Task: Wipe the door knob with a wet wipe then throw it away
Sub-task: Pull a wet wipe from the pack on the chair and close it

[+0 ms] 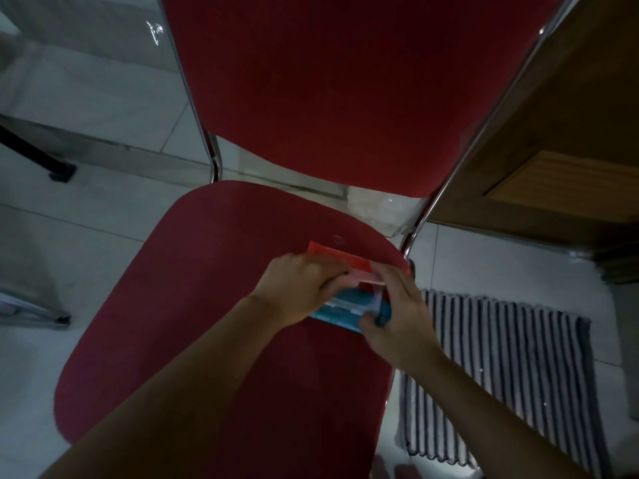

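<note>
A wet wipe pack (345,305), blue with a red-orange end, lies on the seat of a red chair (207,305) near its right edge. My left hand (297,288) rests on the pack's left side and holds it down. My right hand (397,305) is at the pack's right side, with thumb and fingers pinched at the white flap or a wipe in the pack's opening (375,300); I cannot tell which. The door knob is out of view.
A wooden door (553,150) stands at the right behind the chair's chrome frame (484,133). A striped mat (501,375) lies on the white tiled floor (86,219) to the right of the seat. A dark furniture leg (41,157) is at the far left.
</note>
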Available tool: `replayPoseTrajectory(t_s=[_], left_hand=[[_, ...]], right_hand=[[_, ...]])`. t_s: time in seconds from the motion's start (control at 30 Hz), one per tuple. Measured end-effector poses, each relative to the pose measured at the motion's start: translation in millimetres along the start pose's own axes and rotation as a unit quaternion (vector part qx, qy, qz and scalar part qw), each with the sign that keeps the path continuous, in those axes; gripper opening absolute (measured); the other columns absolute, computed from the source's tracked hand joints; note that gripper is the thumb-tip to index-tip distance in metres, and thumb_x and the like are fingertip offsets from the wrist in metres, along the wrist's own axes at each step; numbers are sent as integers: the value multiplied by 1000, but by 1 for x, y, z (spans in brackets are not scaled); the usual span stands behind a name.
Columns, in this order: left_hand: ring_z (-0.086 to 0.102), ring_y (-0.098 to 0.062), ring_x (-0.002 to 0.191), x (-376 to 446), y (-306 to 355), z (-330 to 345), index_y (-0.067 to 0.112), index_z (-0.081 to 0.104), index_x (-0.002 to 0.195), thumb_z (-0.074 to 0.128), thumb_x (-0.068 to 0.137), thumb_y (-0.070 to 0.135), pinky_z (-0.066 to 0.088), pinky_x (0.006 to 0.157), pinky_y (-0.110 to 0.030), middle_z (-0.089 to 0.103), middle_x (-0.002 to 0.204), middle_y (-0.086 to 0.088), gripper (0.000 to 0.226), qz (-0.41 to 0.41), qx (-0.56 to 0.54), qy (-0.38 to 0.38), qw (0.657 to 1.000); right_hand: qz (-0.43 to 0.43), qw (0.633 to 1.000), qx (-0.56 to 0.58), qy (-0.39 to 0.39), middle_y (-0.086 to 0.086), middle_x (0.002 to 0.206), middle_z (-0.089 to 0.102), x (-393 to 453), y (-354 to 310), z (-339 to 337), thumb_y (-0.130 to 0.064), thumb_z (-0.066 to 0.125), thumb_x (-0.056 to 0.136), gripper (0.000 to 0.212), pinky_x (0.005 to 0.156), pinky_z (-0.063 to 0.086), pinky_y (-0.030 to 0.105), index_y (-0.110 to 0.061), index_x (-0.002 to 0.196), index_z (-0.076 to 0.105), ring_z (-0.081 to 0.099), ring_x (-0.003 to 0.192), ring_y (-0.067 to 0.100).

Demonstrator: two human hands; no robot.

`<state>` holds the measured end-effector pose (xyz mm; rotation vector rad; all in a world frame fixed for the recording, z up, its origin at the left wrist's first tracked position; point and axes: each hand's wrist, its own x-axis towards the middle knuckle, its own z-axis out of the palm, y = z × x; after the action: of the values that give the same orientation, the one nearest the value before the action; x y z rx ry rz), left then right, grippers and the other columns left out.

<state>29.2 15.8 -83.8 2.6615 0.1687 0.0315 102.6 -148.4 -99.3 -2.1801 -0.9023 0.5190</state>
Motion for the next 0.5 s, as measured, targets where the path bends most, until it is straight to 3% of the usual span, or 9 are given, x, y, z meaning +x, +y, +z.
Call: replayPoseTrajectory(t_s=[0.1, 0.17, 0.23, 0.3, 0.37, 0.4, 0.5], left_hand=[[68, -22, 82, 15, 7, -7, 30, 68, 98, 25, 77, 74, 50, 72, -33, 74, 91, 2, 65, -119, -48, 7, 992], [65, -15, 80, 27, 8, -9, 24, 66, 90, 51, 75, 67, 49, 74, -32, 72, 86, 5, 48, -238, -145, 37, 959], [59, -13, 73, 33, 7, -7, 16, 58, 78, 66, 73, 50, 47, 68, -29, 64, 78, 4, 36, -319, -237, 104, 912], [54, -16, 70, 32, 6, -4, 17, 51, 68, 69, 76, 34, 46, 66, -31, 57, 77, -1, 26, -332, -217, 153, 905], [53, -16, 72, 26, 8, -1, 19, 55, 70, 68, 77, 25, 48, 70, -33, 52, 81, 0, 16, -316, -172, 160, 919], [54, -16, 75, 23, 9, 1, 18, 62, 80, 67, 78, 22, 50, 72, -34, 51, 85, 1, 7, -300, -164, 146, 928], [53, -19, 92, 10, 17, 11, 17, 61, 114, 62, 81, 20, 50, 80, -35, 54, 100, -3, 33, -250, -139, 66, 956]], right_hand=[[19, 999, 41, -15, 4, 132, 47, 0, 2, -4, -20, 62, 65, 82, 94, 38, 12, -19, 137, 24, 44, 115, 8], [33, 996, 82, -30, -1, 133, 46, 1, 3, -6, -13, 69, 67, 95, 92, 44, 15, -24, 141, 10, 48, 117, 8], [19, 994, 104, -26, -7, 123, 49, 2, 5, -6, -7, 71, 65, 95, 86, 44, 7, -24, 137, 13, 51, 111, 0], [10, 995, 95, -15, -7, 121, 49, 2, 6, -5, -9, 72, 63, 88, 86, 44, 7, -25, 132, 21, 50, 110, 1], [13, 998, 60, -12, 0, 125, 44, 3, 8, -4, -16, 71, 61, 84, 88, 46, 17, -22, 131, 25, 48, 111, 9], [12, 999, 44, -13, 2, 127, 41, 3, 8, -4, -19, 70, 59, 83, 88, 45, 19, -20, 130, 27, 46, 111, 12], [15, 999, 23, -21, 4, 129, 37, 6, 8, -3, -16, 72, 59, 85, 84, 35, 7, -15, 131, 28, 40, 113, 10]])
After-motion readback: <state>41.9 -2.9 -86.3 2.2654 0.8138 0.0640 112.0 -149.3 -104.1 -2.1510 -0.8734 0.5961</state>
